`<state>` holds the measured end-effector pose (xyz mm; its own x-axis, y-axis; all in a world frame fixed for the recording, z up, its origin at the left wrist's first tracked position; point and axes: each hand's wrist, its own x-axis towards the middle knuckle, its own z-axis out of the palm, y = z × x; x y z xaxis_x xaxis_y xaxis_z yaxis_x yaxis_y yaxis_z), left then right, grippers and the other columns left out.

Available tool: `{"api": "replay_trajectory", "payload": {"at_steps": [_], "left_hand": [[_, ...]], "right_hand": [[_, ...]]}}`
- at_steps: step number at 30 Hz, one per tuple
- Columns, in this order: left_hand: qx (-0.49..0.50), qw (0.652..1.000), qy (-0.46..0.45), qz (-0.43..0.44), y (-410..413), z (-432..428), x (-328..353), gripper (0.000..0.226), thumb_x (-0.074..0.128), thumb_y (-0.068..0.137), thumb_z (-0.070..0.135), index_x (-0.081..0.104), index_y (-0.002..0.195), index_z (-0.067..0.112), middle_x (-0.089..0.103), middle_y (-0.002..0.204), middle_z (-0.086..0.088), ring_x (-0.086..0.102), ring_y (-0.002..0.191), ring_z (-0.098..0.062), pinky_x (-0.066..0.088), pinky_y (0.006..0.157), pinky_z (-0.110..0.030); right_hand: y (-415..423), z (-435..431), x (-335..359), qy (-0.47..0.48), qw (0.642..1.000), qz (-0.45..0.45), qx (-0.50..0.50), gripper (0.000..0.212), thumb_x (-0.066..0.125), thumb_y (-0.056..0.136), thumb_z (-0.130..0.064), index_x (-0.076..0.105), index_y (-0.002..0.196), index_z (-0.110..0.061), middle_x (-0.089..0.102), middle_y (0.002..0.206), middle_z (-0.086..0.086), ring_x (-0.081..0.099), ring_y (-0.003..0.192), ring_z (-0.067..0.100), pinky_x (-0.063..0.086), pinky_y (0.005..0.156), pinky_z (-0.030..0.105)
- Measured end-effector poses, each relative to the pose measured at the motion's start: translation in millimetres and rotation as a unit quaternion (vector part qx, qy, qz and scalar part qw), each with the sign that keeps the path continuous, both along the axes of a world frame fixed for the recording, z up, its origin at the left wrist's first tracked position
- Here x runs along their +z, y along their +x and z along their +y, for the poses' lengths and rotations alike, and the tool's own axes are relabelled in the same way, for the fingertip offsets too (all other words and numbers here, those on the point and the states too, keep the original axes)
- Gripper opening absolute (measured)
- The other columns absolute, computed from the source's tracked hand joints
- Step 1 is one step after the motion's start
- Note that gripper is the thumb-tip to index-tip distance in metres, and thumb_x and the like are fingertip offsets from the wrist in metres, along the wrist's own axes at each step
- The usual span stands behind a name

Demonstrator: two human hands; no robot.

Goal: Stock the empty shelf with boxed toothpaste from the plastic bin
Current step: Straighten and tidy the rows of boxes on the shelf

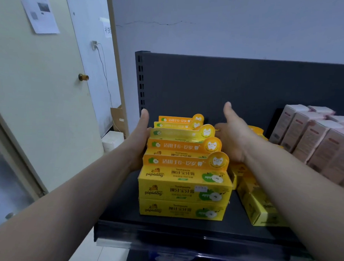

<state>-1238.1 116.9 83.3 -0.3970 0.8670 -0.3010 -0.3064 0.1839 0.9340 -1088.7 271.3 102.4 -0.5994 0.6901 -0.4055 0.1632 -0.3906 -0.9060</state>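
While toothpaste boxes point(184, 192) stand between them | left hand point(141, 137), right hand point(233, 137) apart, fingers straight

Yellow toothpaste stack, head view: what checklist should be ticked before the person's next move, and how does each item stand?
1. Left hand against the stack's left side: ok, though its fingers are hidden.
2. Right hand at the stack's right side, thumb up: ok.
3. Yellow toothpaste stack fronts facing outward: ok.
4. Neighbouring yellow boxes tidy: cannot tell, the right forearm covers part of them.
5. Bare shelf in front of the stack: ok.
6. Plastic bin close by for the next boxes: cannot tell, it is out of view.
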Motion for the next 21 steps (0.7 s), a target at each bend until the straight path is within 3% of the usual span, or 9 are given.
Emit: {"api": "replay_trajectory", "payload": {"at_steps": [3,6,10,11,12,14,16,18,21], "left_hand": [[0.010,1.000,-0.010,0.003,-4,1,-3,0.074,0.015,0.084,0.078,0.054,0.089,0.015,0.046,0.043,0.004,0.051,0.042,-0.012,0.050,0.049,-0.021],[0.051,0.998,-0.019,-0.017,-13,7,-4,0.085,0.019,0.084,0.079,0.045,0.127,0.011,0.056,0.048,0.002,0.058,0.047,-0.012,0.051,0.050,-0.024],[0.035,0.999,-0.021,-0.036,-12,14,-5,0.069,0.021,0.083,0.080,0.049,0.070,0.018,0.045,0.045,0.004,0.048,0.039,-0.011,0.047,0.048,-0.019],[0.037,0.998,-0.022,-0.037,-14,17,-6,0.071,0.022,0.083,0.080,0.053,0.071,0.018,0.048,0.047,0.004,0.050,0.041,-0.011,0.048,0.050,-0.020],[0.042,0.998,-0.025,-0.035,-18,19,-7,0.075,0.023,0.082,0.080,0.061,0.089,0.016,0.054,0.052,0.002,0.053,0.044,-0.012,0.049,0.052,-0.022],[0.063,0.997,-0.022,-0.047,-26,22,-7,0.090,0.026,0.082,0.081,0.041,0.140,0.013,0.069,0.080,-0.004,0.063,0.054,-0.015,0.053,0.053,-0.026],[0.073,0.996,-0.014,-0.048,-31,27,-3,0.095,0.026,0.082,0.081,0.024,0.148,0.012,0.069,0.104,-0.008,0.068,0.063,-0.018,0.056,0.052,-0.028],[0.062,0.997,-0.017,-0.049,-34,35,-2,0.092,0.025,0.081,0.082,0.038,0.137,0.010,0.068,0.088,-0.005,0.065,0.062,-0.016,0.055,0.050,-0.026],[0.008,0.999,-0.017,-0.043,-37,44,-4,0.076,0.019,0.079,0.084,0.052,0.087,0.016,0.054,0.082,-0.002,0.056,0.075,-0.018,0.055,0.060,-0.025]], "right_hand": [[-2,5,1,0.010,0.999,-0.010,-0.037,0.105,0.034,0.073,-0.085,0.023,0.150,-0.014,0.029,0.154,0.009,0.033,0.138,0.031,0.025,0.113,0.051],[-11,3,4,-0.011,1.000,0.000,-0.008,0.106,0.033,0.074,-0.085,0.021,0.150,-0.011,0.041,0.146,0.013,0.044,0.130,0.033,0.036,0.106,0.050],[-16,-3,6,-0.008,0.999,-0.023,0.038,0.083,0.031,0.083,-0.077,0.053,0.119,-0.006,0.063,0.088,0.010,0.066,0.078,0.029,0.057,0.064,0.041],[-17,-4,7,-0.008,0.998,-0.029,0.049,0.079,0.030,0.085,-0.075,0.056,0.107,-0.004,0.064,0.086,0.010,0.065,0.074,0.029,0.057,0.061,0.040],[-17,-3,8,-0.003,0.998,-0.036,0.047,0.078,0.030,0.087,-0.074,0.055,0.105,-0.002,0.066,0.093,0.012,0.065,0.074,0.030,0.055,0.058,0.040],[-22,2,11,-0.007,0.999,-0.034,0.018,0.084,0.032,0.087,-0.073,0.042,0.133,-0.004,0.061,0.121,0.014,0.064,0.075,0.031,0.050,0.053,0.038],[-30,8,12,-0.001,0.999,-0.042,-0.033,0.089,0.035,0.085,-0.074,0.026,0.147,-0.011,0.057,0.126,0.010,0.064,0.076,0.030,0.050,0.049,0.034],[-40,13,9,0.014,0.997,-0.061,-0.052,0.086,0.038,0.084,-0.074,0.033,0.144,-0.013,0.062,0.113,0.008,0.067,0.081,0.027,0.053,0.048,0.033],[-52,24,-1,0.001,0.998,-0.050,-0.023,0.088,0.044,0.078,-0.077,0.043,0.136,-0.011,0.070,0.108,0.014,0.070,0.089,0.031,0.057,0.058,0.045]]}}
